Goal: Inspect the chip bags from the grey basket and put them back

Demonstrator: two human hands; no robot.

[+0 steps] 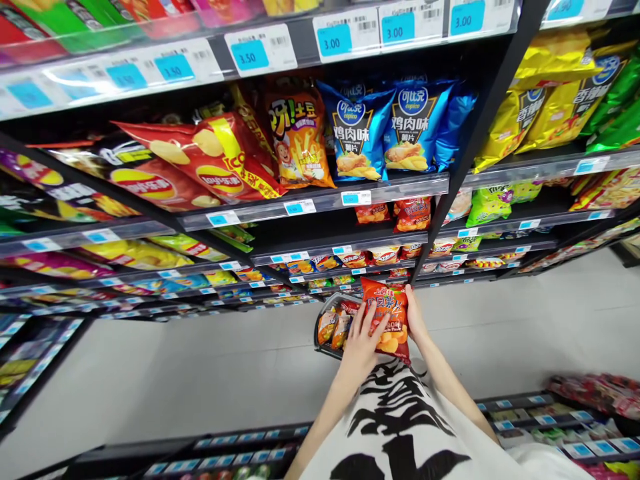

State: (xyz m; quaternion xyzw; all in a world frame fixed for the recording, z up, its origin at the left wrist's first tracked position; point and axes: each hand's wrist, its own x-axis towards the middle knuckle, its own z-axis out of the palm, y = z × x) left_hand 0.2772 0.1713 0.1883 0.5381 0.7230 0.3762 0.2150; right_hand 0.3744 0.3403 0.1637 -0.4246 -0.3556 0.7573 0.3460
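Observation:
Both of my hands are on a red bag of chips (393, 333) in front of my body. My left hand (363, 340) lies across the bag's front left side, fingers spread over its surface. My right hand (414, 317) grips the right edge, with some of its fingers hidden behind the bag. Just left of the bag is a dark shopping basket (317, 331), partly covered by my left hand and the bag. Several packaged snacks, among them an orange packet (327, 327), lie in the basket. What supports the basket is hidden.
Ahead stands a snack shelf (320, 200) with price labels, carrying blue chip bags (410, 130) and red chip bags (215, 160). Yellow bags (555, 100) fill the shelf at right. Grey floor (200, 360) lies below, with more low shelves (240, 453) behind me.

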